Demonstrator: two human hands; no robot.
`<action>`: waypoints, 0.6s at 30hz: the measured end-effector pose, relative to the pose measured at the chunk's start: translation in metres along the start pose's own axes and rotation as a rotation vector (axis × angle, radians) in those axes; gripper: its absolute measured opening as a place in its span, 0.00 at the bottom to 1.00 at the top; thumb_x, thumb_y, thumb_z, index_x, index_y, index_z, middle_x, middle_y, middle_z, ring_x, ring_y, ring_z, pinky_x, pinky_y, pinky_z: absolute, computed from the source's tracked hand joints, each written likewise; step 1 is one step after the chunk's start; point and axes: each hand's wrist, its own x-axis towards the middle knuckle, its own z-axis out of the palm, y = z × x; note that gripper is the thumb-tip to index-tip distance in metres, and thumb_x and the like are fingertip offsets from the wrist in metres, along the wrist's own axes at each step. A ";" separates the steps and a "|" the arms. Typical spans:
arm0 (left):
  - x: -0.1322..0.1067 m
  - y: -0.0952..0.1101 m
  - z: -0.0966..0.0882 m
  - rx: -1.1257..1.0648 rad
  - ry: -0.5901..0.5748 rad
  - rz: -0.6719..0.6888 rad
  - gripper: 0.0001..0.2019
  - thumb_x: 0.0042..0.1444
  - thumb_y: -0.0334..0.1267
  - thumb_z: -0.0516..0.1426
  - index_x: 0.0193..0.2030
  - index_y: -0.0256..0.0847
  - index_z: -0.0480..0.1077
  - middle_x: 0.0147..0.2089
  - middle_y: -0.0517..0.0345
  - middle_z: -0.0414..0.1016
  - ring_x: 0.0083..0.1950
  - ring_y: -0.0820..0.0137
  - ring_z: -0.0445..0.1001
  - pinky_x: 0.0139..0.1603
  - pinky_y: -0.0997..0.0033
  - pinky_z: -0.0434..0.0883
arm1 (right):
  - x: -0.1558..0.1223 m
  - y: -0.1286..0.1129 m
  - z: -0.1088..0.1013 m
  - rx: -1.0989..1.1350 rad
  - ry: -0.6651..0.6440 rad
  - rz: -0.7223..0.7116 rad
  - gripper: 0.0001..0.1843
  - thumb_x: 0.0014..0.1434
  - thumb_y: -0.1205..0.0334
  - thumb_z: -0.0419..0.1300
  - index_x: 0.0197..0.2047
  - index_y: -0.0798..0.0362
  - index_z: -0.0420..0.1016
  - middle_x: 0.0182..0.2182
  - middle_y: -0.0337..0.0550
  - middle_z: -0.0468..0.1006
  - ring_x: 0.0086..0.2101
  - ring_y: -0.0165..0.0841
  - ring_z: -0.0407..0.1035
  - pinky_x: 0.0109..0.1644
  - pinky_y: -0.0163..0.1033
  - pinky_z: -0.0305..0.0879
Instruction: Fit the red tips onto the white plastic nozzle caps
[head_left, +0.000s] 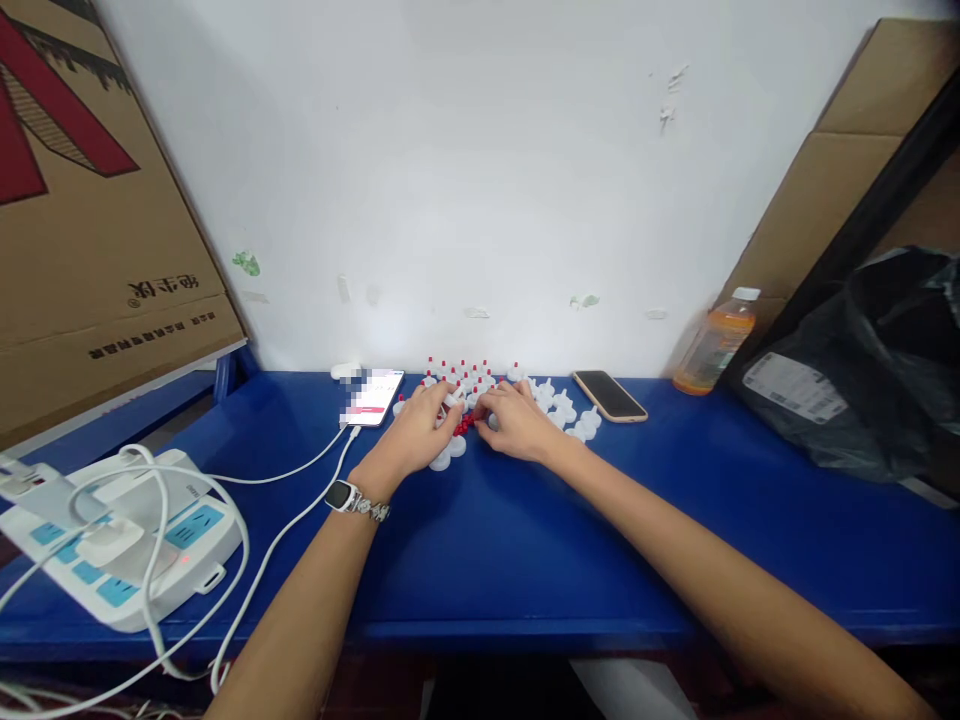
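Observation:
My left hand (417,428) is closed, thumb and fingers around a white nozzle cap (453,400). Beside it my right hand (516,422) bends over a small pile of red tips (466,425), its fingers pinched together. What those fingers hold, if anything, is too small and hidden to make out. Behind both hands several white nozzle caps with red tips (463,376) stand in a cluster. To the right of my right hand lie white nozzle caps without red tips (561,405). More white caps (442,458) rest just below my left hand.
On the blue table (510,550), a lit phone (379,397) lies left and a dark phone (611,396) right. White cables run to a power strip (142,530). An orange drink bottle (714,345) and black plastic bag (847,370) are at right; a cardboard box (97,240) stands left.

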 end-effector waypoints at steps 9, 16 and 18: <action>-0.003 0.026 0.012 -0.047 -0.051 0.081 0.17 0.68 0.47 0.46 0.54 0.40 0.67 0.52 0.47 0.74 0.54 0.58 0.71 0.57 0.53 0.69 | -0.021 0.019 -0.009 0.876 0.279 0.322 0.10 0.56 0.56 0.62 0.35 0.54 0.72 0.27 0.41 0.78 0.29 0.32 0.72 0.34 0.37 0.66; -0.005 0.032 0.010 -0.043 -0.054 0.107 0.17 0.69 0.47 0.46 0.55 0.42 0.66 0.54 0.49 0.72 0.56 0.58 0.69 0.59 0.53 0.67 | -0.021 0.014 -0.005 1.039 0.342 0.272 0.15 0.54 0.49 0.66 0.35 0.53 0.75 0.29 0.41 0.80 0.29 0.31 0.73 0.34 0.36 0.68; -0.005 0.032 0.010 -0.041 -0.048 0.115 0.17 0.68 0.47 0.46 0.56 0.42 0.65 0.53 0.49 0.72 0.56 0.59 0.69 0.59 0.53 0.67 | -0.020 0.011 -0.007 1.072 0.356 0.290 0.17 0.53 0.47 0.67 0.34 0.53 0.76 0.27 0.41 0.79 0.27 0.30 0.72 0.32 0.35 0.66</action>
